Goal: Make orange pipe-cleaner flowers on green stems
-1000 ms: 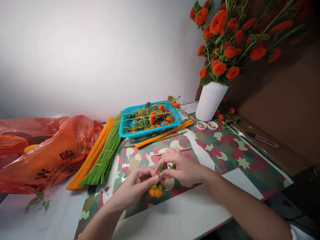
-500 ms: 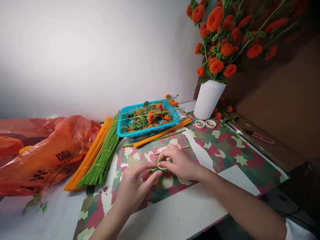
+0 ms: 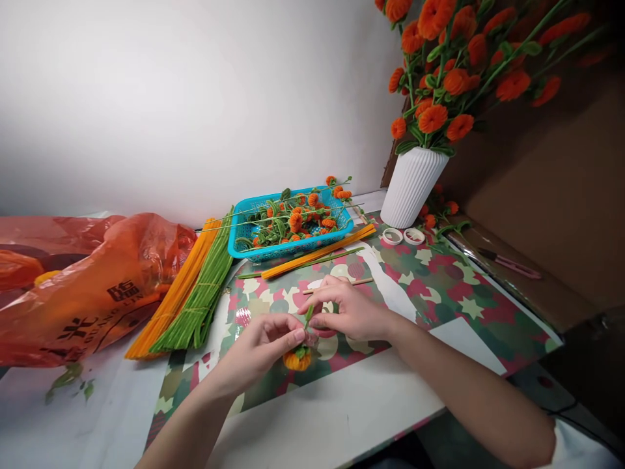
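A small yellow-orange pipe-cleaner flower [image 3: 297, 360] hangs head down below my fingertips, with green at its base. My left hand [image 3: 261, 348] pinches it near the base between thumb and forefinger. From there a short green stem [image 3: 309, 314] points up, and my right hand [image 3: 354, 314] has its thumb and fingers closed on that stem. A small, clear, shiny patch shows between the two hands; what it is I cannot make out. Just behind my right hand's knuckles, a thin wooden stick [image 3: 362, 282] lies on the patterned mat [image 3: 434, 286].
A blue basket [image 3: 249, 251] holds orange flowers and green stems. Left of it lie orange [image 3: 180, 293] and green pipe cleaners [image 3: 205, 303], then a red plastic bag [image 3: 97, 293]. At right stand a white vase [image 3: 415, 189] of flowers, two white rings [image 3: 392, 236] and a utility knife [image 3: 515, 264].
The flower head, mostly hidden behind my left fingers before, now shows below them. My left hand has turned and shifted slightly left. The view has tilted a little.
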Action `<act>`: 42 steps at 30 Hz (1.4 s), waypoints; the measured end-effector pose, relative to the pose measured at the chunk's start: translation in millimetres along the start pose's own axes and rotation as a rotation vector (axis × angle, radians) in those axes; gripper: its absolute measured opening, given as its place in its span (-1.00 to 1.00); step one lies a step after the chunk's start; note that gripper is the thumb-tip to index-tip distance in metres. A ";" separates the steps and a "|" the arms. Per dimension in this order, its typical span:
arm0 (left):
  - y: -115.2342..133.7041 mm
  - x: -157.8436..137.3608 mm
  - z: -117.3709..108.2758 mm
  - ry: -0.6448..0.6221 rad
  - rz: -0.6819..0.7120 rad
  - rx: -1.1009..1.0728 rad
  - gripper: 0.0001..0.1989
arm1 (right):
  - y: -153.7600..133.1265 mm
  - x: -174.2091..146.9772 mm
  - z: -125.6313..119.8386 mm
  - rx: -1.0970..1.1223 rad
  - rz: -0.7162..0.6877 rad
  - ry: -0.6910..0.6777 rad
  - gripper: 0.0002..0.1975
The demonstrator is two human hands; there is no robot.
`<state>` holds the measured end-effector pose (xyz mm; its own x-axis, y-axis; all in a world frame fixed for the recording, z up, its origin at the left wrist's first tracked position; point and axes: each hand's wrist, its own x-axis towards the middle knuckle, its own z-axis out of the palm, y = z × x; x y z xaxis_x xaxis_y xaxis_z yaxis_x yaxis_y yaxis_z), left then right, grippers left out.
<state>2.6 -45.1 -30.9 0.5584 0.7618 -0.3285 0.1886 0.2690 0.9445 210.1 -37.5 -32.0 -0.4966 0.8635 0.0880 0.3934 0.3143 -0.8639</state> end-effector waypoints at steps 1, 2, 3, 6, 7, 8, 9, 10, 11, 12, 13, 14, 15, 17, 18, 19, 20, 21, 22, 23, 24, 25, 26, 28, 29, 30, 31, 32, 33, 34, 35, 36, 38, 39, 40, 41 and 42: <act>-1.6 0.4 -0.8 -0.036 -0.019 -0.069 -0.73 | 0.6 -0.2 0.1 0.000 -0.019 -0.006 -0.86; -3.2 0.9 -1.6 -0.076 -0.039 -0.125 -0.74 | 1.0 -0.3 0.4 0.001 -0.035 -0.011 -0.88; -4.4 1.5 -2.3 -0.118 -0.055 -0.162 -0.74 | 1.1 -0.2 0.6 0.003 -0.045 -0.016 -0.89; -4.5 2.2 -4.3 -0.192 -0.079 -0.158 -0.72 | -1.1 0.3 0.7 0.009 -0.039 -0.031 -0.90; -3.4 2.1 -4.3 -0.178 -0.077 -0.119 -0.70 | -2.5 0.5 0.5 0.009 -0.027 -0.027 -0.90; -2.0 1.9 -3.8 -0.135 -0.065 -0.064 -0.68 | -4.0 0.5 0.4 0.007 -0.012 -0.016 -0.90; -0.8 1.6 -2.5 -0.062 -0.034 0.006 -0.68 | -5.5 0.6 0.4 0.001 0.007 0.001 -0.90; 0.1 1.3 -0.7 0.033 0.019 0.089 -0.69 | -6.9 0.5 0.7 -0.005 0.026 0.021 -0.89; 0.5 1.1 1.6 0.140 0.086 0.182 -0.72 | -8.1 0.4 1.4 -0.012 0.042 0.036 -0.88; 0.2 1.0 4.2 0.240 0.157 0.283 -0.75 | -9.0 0.3 2.5 -0.019 0.054 0.045 -0.87; -0.5 0.9 6.7 0.329 0.228 0.382 -0.79 | -9.7 0.3 3.8 -0.025 0.062 0.050 -0.86; -1.5 0.8 8.7 0.389 0.282 0.476 -0.84 | -10.2 0.2 5.3 -0.027 0.069 0.055 -0.85; -2.6 0.7 10.2 0.429 0.319 0.554 -0.88 | -10.5 0.1 6.7 -0.024 0.074 0.060 -0.85; -3.7 0.4 10.7 0.460 0.339 0.633 -0.88 | -10.6 -0.2 8.3 -0.023 0.080 0.080 -0.87; -3.5 0.2 9.8 0.444 0.317 0.622 -0.86 | -10.4 -0.4 8.2 -0.034 0.074 0.088 -0.88; -2.7 0.0 8.2 0.404 0.273 0.582 -0.84 | -10.0 -0.8 7.6 -0.055 0.059 0.088 -0.90; -1.6 -0.1 6.2 0.342 0.213 0.521 -0.81 | -9.4 -1.2 6.6 -0.081 0.033 0.077 -0.90; -0.2 -0.2 4.0 0.261 0.149 0.445 -0.78 | -8.5 -1.6 5.2 -0.106 -0.001 0.056 -0.89; 1.1 -0.3 1.8 0.174 0.089 0.360 -0.75 | -7.3 -1.9 3.8 -0.125 -0.040 0.032 -0.88; 2.3 -0.4 -0.3 0.089 0.042 0.271 -0.73 | -6.1 -2.2 2.5 -0.131 -0.076 0.009 -0.88; 3.2 -0.5 -2.0 0.012 0.011 0.184 -0.73 | -4.7 -2.3 1.3 -0.125 -0.106 -0.010 -0.88; 3.7 -0.6 -3.4 -0.055 -0.007 0.101 -0.73 | -3.5 -2.4 0.5 -0.113 -0.129 -0.022 -0.90; 3.9 -0.7 -4.5 -0.114 -0.020 0.028 -0.73 | -2.5 -2.3 -0.1 -0.099 -0.145 -0.031 -0.91; 3.2 -0.7 -5.5 -0.202 -0.038 -0.065 -0.73 | -1.6 -2.1 -0.5 -0.087 -0.158 -0.051 -0.93; 2.5 -0.5 -5.6 -0.230 -0.047 -0.079 -0.72 | -1.7 -2.0 -0.6 -0.095 -0.157 -0.063 -0.93; 1.8 -0.1 -5.5 -0.238 -0.054 -0.072 -0.71 | -2.1 -2.0 -0.6 -0.111 -0.151 -0.072 -0.92; 0.9 0.5 -5.1 -0.218 -0.053 -0.042 -0.70 | -2.7 -2.1 -0.7 -0.133 -0.140 -0.076 -0.91; 0.0 1.1 -4.6 -0.164 -0.039 0.008 -0.70 | -3.4 -2.1 -0.7 -0.158 -0.125 -0.074 -0.90; -0.8 1.8 -3.9 -0.084 -0.012 0.069 -0.71 | -4.1 -2.2 -0.6 -0.182 -0.108 -0.065 -0.89; -1.5 2.2 -3.0 0.007 0.021 0.137 -0.72 | -4.8 -2.1 -0.5 -0.200 -0.092 -0.055 -0.88; -2.1 2.5 -1.9 0.089 0.053 0.208 -0.74 | -5.4 -2.0 -0.1 -0.213 -0.076 -0.050 -0.87; -2.5 2.6 -0.7 0.152 0.077 0.276 -0.74 | -5.9 -1.9 0.4 -0.220 -0.061 -0.048 -0.87; -2.5 2.4 1.9 0.205 0.088 0.373 -0.74 | -6.4 -1.4 1.7 -0.224 -0.034 -0.052 -0.85; -2.0 2.1 2.9 0.205 0.082 0.397 -0.73 | -6.5 -1.2 2.4 -0.223 -0.022 -0.054 -0.85; -1.3 1.8 3.5 0.201 0.076 0.402 -0.72 | -6.4 -1.2 2.9 -0.219 -0.012 -0.050 -0.86; -0.4 1.5 3.5 0.190 0.070 0.389 -0.71 | -6.2 -1.2 3.2 -0.213 -0.004 -0.042 -0.87; 0.6 1.2 2.9 0.174 0.064 0.364 -0.70 | -5.8 -1.4 3.3 -0.202 0.001 -0.034 -0.90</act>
<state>5.7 -45.8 -30.7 0.4396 0.8668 -0.2354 0.4491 0.0148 0.8934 206.0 -41.8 -28.7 -0.5201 0.8515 0.0674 0.5399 0.3889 -0.7465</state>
